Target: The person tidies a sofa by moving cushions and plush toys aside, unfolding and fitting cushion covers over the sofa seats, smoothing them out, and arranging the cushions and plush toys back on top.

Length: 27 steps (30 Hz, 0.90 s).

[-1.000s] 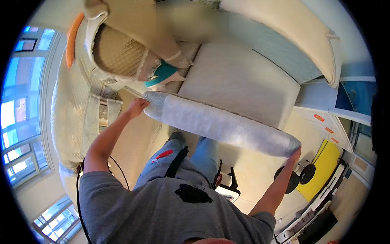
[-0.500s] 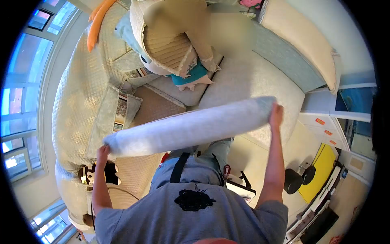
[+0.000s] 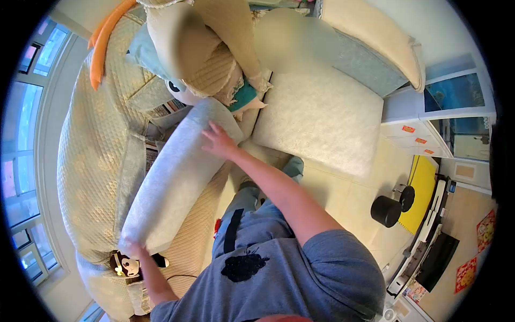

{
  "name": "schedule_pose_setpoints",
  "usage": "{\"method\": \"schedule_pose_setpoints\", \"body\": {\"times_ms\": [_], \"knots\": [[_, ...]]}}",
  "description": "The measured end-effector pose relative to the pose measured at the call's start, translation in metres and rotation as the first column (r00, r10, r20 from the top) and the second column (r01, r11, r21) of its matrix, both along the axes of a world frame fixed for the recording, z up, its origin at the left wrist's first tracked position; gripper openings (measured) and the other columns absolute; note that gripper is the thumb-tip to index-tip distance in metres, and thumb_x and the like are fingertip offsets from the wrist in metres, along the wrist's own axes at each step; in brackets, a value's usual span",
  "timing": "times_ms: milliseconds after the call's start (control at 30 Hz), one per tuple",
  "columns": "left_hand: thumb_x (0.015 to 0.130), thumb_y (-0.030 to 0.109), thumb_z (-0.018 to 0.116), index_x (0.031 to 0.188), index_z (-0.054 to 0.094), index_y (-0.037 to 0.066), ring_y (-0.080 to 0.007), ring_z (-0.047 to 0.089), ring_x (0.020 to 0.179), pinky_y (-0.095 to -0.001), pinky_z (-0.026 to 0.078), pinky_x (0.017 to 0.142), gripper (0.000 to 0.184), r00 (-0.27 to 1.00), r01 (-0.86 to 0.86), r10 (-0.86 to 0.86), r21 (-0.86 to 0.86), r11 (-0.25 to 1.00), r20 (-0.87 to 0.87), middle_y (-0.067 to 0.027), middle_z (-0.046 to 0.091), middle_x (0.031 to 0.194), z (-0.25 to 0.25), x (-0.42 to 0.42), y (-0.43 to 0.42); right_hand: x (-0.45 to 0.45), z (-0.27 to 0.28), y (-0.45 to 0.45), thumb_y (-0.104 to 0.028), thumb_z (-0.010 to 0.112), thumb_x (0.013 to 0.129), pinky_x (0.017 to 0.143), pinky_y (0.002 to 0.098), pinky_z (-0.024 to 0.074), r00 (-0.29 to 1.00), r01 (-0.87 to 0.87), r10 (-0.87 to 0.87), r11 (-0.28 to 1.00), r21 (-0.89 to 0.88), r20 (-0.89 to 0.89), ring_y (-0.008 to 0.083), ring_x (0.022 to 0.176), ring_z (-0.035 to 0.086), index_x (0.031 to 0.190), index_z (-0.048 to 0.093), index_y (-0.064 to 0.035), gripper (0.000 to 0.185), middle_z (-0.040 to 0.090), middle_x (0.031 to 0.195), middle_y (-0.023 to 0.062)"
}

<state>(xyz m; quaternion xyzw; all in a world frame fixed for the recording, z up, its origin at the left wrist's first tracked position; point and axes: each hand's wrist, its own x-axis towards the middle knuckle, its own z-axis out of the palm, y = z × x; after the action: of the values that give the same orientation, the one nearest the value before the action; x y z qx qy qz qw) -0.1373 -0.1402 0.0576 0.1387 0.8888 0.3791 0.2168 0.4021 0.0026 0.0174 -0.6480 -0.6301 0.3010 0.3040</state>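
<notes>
A long pale cushion (image 3: 177,172) is slanting over a quilted sofa (image 3: 88,177). The right hand (image 3: 219,142), fingers spread wide, is touching its far end; the left hand (image 3: 135,250) is meeting the near end, grip unclear. Supporting both ends evenly is likely preventing twisting.

bright room, bluish daylight from windows (image 3: 24,155) at left, soft floor shadows, fisheye curvature, black corners, smeared blurry patches near top

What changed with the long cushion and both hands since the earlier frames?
Cushion swung left from across the legs to lengthwise over the sofa. Right hand let go of its end, now spread open on its top; left hand still at the near end, grip unclear. Black stool and yellow mat unmoved.
</notes>
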Motion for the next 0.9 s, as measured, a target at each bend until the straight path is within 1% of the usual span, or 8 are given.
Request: {"method": "schedule_pose_setpoints", "body": {"times_ms": [67,133,433,533,600,633,700,900], "knots": [[0.073,0.061,0.044,0.126,0.027,0.0,-0.035,0.038,0.11,-0.0395,0.037,0.087,0.082,0.954,0.128,-0.19,-0.259,0.957,-0.23,-0.0252,0.031,0.125,-0.02,0.074,0.027,-0.015,0.013,-0.001,-0.035,0.058,0.07,0.097,0.0376,0.0274,0.995,-0.086,0.087,0.996,-0.029,0.037,0.0303,0.119,0.027,0.118,0.042,-0.0094,0.057,0.023,0.132,0.016],[0.074,0.065,0.033,0.132,0.016,0.014,-0.0442,0.009,0.122,-0.0499,0.019,0.096,0.079,0.833,0.065,-0.27,-0.399,0.915,-0.482,-0.0254,0.001,0.134,-0.031,0.122,0.044,-0.017,0.013,0.008,-0.035,0.059,0.07,0.097,0.037,0.028,0.998,-0.05,0.05,0.999,0.0,0.039,0.0289,0.122,0.023,0.117,0.044,-0.0122,0.054,0.02,0.134,0.0133],[0.078,0.054,0.042,0.131,0.018,0.011,-0.0414,0.014,0.121,-0.0483,0.02,0.095,0.073,0.714,0.13,-0.329,-0.344,0.93,-0.618,-0.0241,0.011,0.134,-0.04,0.195,0.043,0.019,0.002,-0.008,-0.032,0.059,0.071,0.096,0.0354,0.0297,0.982,-0.188,0.187,0.981,-0.045,-0.033,0.0285,0.119,0.029,0.12,0.042,-0.0127,0.056,0.02,0.135,0.011],[0.076,0.044,0.052,0.131,0.02,0.011,-0.0367,0.012,0.124,-0.0491,0.017,0.097,0.072,0.466,0.423,-0.513,-0.328,0.845,-0.721,-0.0216,0.011,0.135,-0.005,0.246,0.04,0.027,0.0,-0.013,-0.032,0.059,0.071,0.094,0.0361,0.0313,0.987,-0.159,0.159,0.987,-0.032,-0.023,0.0287,0.118,0.031,0.12,0.042,-0.0142,0.055,0.019,0.135,0.0121],[0.072,0.031,0.06,0.13,0.024,0.017,-0.0334,0.009,0.126,-0.0513,0.013,0.098,0.069,0.039,0.649,-0.729,-0.538,0.538,-0.683,-0.0165,0.011,0.136,0.011,0.278,0.044,0.034,0.0,-0.018,-0.032,0.059,0.071,0.094,0.0358,0.0323,0.993,-0.116,0.115,0.991,-0.063,-0.028,0.0295,0.116,0.033,0.12,0.042,-0.0148,0.055,0.02,0.134,0.0133],[0.072,0.031,0.06,0.13,0.024,0.017,-0.0334,0.009,0.126,-0.0513,0.013,0.098,0.069,0.012,0.666,-0.738,-0.545,0.509,-0.675,-0.0165,0.011,0.136,0.014,0.286,0.049,0.038,0.0,-0.023,-0.031,0.059,0.071,0.093,0.0355,0.0332,0.995,-0.095,0.092,0.992,-0.088,-0.034,0.0303,0.115,0.034,0.12,0.041,-0.0154,0.054,0.022,0.133,0.0145],[0.072,0.024,0.059,0.129,0.026,0.024,-0.0322,0.006,0.127,-0.0531,0.01,0.098,0.066,-0.387,0.643,-0.798,-0.755,0.125,-0.462,-0.0107,0.009,0.138,0.015,0.3,0.059,0.052,-0.001,-0.029,-0.031,0.058,0.072,0.092,0.0358,0.0337,0.998,-0.055,0.054,0.983,-0.174,-0.009,0.0304,0.115,0.034,0.12,0.041,-0.0156,0.054,0.022,0.133,0.0147],[0.071,0.015,0.06,0.13,0.021,0.031,-0.0302,0.015,0.125,-0.053,0.029,0.09,0.073,-0.378,0.445,-0.842,-0.873,0.198,-0.384,-0.0051,0.007,0.139,-0.006,0.298,0.117,0.123,-0.037,-0.079,-0.03,0.054,0.074,0.083,0.0386,0.041,0.991,0.131,-0.115,0.929,-0.345,0.067,0.0294,0.102,0.046,0.112,0.047,-0.0122,0.043,0.04,0.118,0.0148]]}}
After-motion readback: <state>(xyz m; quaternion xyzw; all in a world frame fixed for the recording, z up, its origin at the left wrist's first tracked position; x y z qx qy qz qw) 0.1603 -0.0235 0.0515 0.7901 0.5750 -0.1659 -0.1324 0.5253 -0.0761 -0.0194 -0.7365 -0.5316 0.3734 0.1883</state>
